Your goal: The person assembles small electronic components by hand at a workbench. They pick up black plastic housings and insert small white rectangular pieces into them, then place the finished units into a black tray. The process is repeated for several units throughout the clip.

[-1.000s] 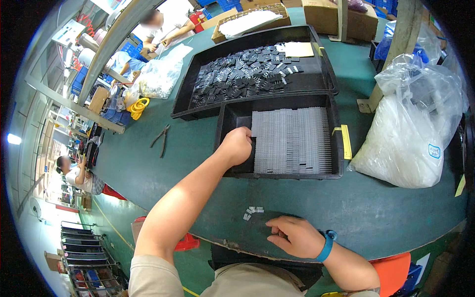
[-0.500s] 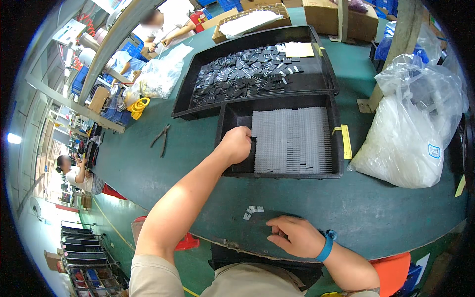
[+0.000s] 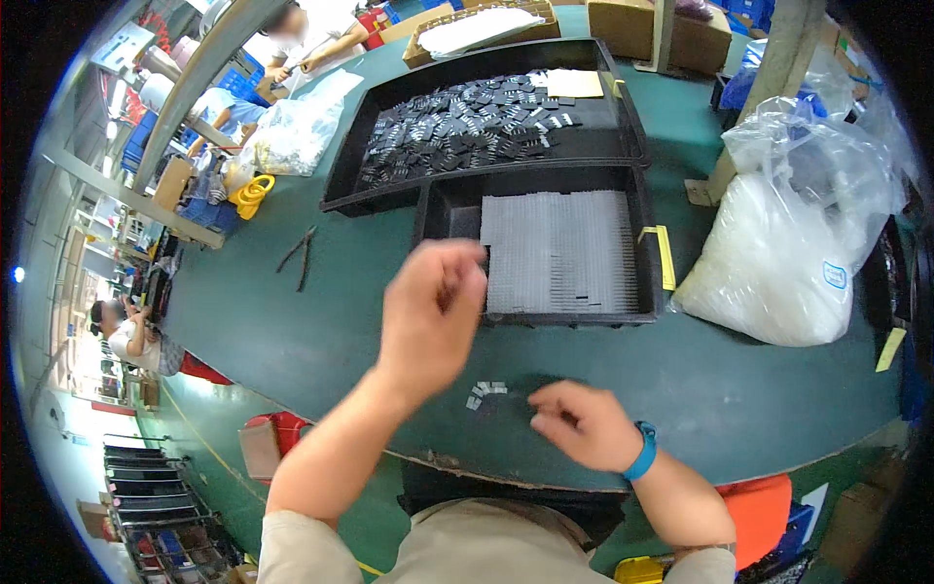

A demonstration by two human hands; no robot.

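The left hand (image 3: pixel 428 316) is hovering blurred above the counter (image 3: pixel 321 321), its grip impossible to tell, while the right hand (image 3: pixel 584 425) is resting with loosely curled, released fingers beside small grey parts (image 3: pixel 485 391).

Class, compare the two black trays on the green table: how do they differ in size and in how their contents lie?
The far tray is larger; the near tray is smaller. The far tray holds dark parts scattered loosely; the near tray holds grey parts packed in neat rows. Both are black, rectangular and shallow.
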